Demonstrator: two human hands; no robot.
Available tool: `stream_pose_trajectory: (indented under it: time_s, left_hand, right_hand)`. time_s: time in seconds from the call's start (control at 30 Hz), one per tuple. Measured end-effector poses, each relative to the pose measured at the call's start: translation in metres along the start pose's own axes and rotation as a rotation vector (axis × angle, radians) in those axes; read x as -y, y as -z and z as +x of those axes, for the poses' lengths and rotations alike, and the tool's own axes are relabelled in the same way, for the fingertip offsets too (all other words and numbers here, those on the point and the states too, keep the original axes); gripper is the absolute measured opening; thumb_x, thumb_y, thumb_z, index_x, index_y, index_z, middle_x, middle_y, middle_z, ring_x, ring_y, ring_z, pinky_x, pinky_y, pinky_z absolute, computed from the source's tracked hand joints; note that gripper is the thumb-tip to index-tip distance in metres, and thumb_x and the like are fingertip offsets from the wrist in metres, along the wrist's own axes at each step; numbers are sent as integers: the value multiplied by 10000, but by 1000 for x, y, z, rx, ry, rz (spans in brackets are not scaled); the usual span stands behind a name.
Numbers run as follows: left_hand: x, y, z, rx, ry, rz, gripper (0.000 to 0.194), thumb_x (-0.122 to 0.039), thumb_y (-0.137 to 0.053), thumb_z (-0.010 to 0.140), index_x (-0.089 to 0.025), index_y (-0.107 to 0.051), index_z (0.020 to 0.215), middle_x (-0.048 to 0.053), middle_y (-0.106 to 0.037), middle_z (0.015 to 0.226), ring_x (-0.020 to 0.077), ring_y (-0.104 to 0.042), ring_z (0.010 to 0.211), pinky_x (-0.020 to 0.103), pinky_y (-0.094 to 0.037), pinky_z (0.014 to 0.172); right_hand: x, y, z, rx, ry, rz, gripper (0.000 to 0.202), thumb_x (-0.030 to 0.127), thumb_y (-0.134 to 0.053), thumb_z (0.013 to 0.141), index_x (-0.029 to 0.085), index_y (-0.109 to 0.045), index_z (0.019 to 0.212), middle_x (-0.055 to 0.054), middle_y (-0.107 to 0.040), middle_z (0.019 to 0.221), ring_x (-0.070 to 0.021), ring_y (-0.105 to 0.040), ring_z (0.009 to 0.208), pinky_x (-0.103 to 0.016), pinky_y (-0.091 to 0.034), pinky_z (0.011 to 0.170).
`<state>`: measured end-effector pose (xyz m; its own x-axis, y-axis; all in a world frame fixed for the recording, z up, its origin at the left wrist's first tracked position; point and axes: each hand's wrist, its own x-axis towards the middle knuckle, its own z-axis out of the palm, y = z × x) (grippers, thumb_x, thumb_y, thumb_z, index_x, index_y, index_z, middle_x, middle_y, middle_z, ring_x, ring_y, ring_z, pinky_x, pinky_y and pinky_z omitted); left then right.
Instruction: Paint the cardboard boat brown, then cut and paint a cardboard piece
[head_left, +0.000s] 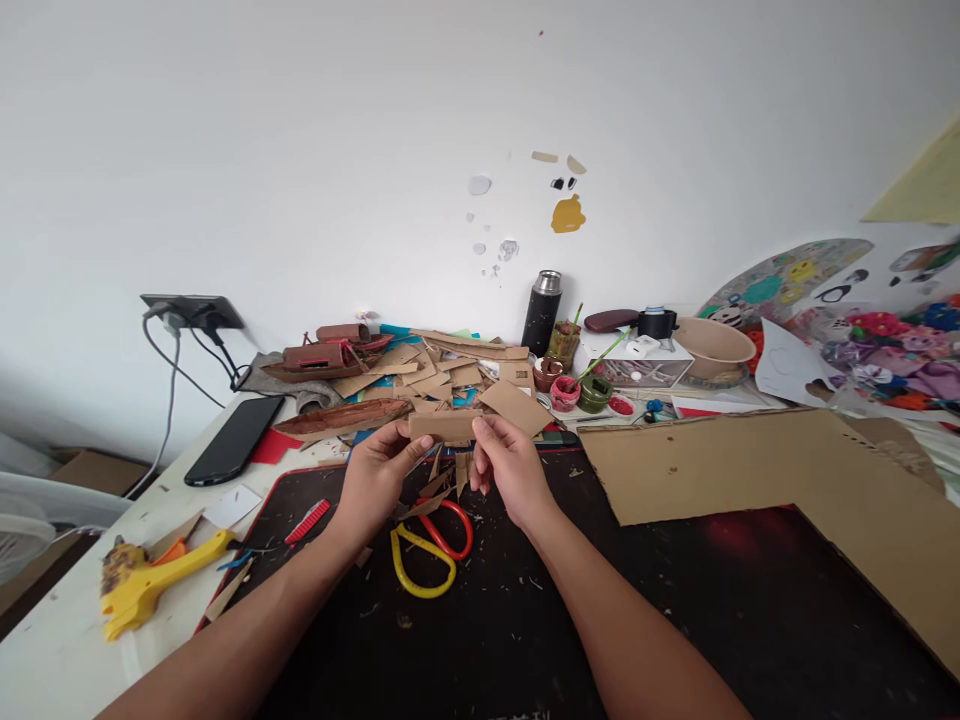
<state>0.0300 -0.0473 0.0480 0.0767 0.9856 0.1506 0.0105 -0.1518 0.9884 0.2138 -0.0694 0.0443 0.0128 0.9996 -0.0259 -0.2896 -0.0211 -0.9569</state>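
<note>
L hand [381, 470] & R hand [510, 465] pinching cardboard strip [444, 427] at opp. ends, scissors [433, 548] lying just below on dark mat [510, 620].

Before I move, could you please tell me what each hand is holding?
Left hand: pinching one cardboard strip.
Right hand: pinching the same strip.

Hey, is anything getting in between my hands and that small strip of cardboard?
Nothing visible is. The left hand and right hand meet the cardboard strip directly, one at each end. The scissors lie below on the dark mat, out of the way.
</note>
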Motion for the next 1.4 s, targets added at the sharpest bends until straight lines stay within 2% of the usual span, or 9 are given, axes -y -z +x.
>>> stream_pose_trajectory:
  time_s: [0.13,0.3,0.4,0.57,0.77,1.07,1.23,1.33,1.4]
  left_hand:
    - [-4,4,3,54,66,61,406,-590,-896,741,-209,-775,810,28,-734,677,181,-639,621,279,-502,620]
    - [-15,9,4,63,123,-10,412,-595,-866,783,-207,-775,886,-3,-655,520,145,-553,453,246,-431,490]
    - [-14,10,5,81,130,-60,405,-577,-887,770,-197,-764,836,33,-720,603,160,-631,525,251,-500,542]
    - [-7,8,2,5,80,-90,414,-506,-975,680,-200,-703,741,29,-774,770,190,-733,726,283,-596,725]
    - [-7,5,-3,62,74,-84,393,-563,-887,798,-203,-747,866,47,-787,874,228,-752,816,354,-632,809]
    - [8,-6,-5,31,75,-249,369,-484,-938,760,-197,-707,766,9,-744,830,157,-690,798,263,-592,801]
    - [-2,0,2,74,162,-112,449,-595,-919,727,-188,-748,809,22,-737,718,163,-674,641,265,-576,644]
    - [-10,9,5,103,159,36,468,-634,-853,791,-183,-772,884,2,-654,520,139,-567,452,230,-451,478]
    - [-13,12,5,115,164,33,468,-639,-844,797,-184,-769,881,3,-644,494,141,-552,422,234,-431,454]
  right_hand:
    - [0,2,0,-10,3,-85,418,618,-737,878,219,-620,843,112,-448,447,-121,-540,354,-194,-344,353]
    - [1,2,0,3,37,-160,394,579,-700,914,208,-630,801,74,-533,487,-119,-570,385,-197,-355,368]
    - [2,1,-2,2,54,-193,391,582,-689,928,206,-642,833,70,-550,485,-119,-565,386,-197,-355,368]
    - [3,-1,-5,47,63,-144,442,636,-685,926,197,-675,975,69,-588,513,-119,-564,383,-196,-373,370]
    - [1,-2,-4,12,92,-156,493,664,-693,929,229,-567,734,92,-451,427,-129,-560,367,-215,-370,382]
    - [-7,-1,-2,0,78,-227,427,624,-666,943,225,-632,794,64,-512,408,-137,-513,338,-223,-364,369]
    - [-11,1,3,-8,62,-228,412,619,-656,945,221,-685,845,66,-505,407,-150,-507,338,-239,-366,373]
    - [-8,2,0,-2,145,-320,360,548,-634,993,228,-716,850,55,-528,430,-154,-533,375,-254,-396,435]
    - [-5,3,-3,2,217,-386,349,492,-617,1022,235,-706,804,48,-544,448,-151,-547,405,-264,-424,487]
